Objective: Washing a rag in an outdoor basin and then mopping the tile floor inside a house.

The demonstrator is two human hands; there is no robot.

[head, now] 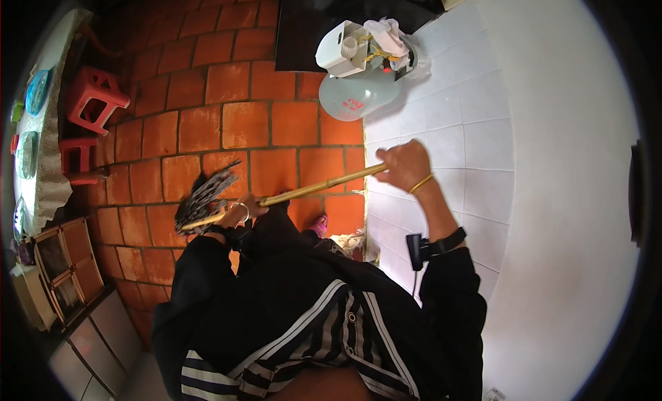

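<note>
A bamboo pole (327,184) runs slantwise in front of my body, its upper end at the right. My right hand (407,164) grips that end, close to the tiled wall. Lower along the pole, my left hand (253,207) is wrapped around it, its fingers partly hidden. Beyond my left wrist the pole reaches a bundle of grey and black mop strands (209,191) over the terracotta floor tiles (245,124). Whether the strands touch the floor I cannot tell. My foot in a pink sandal (320,225) shows below the pole.
A large clear water jug (357,93) stands by the wall, with a white plastic container (339,49) beside it. At the left are red plastic stools (95,98) and a covered table (51,178) bearing dishes. A framed cabinet (64,266) stands at lower left.
</note>
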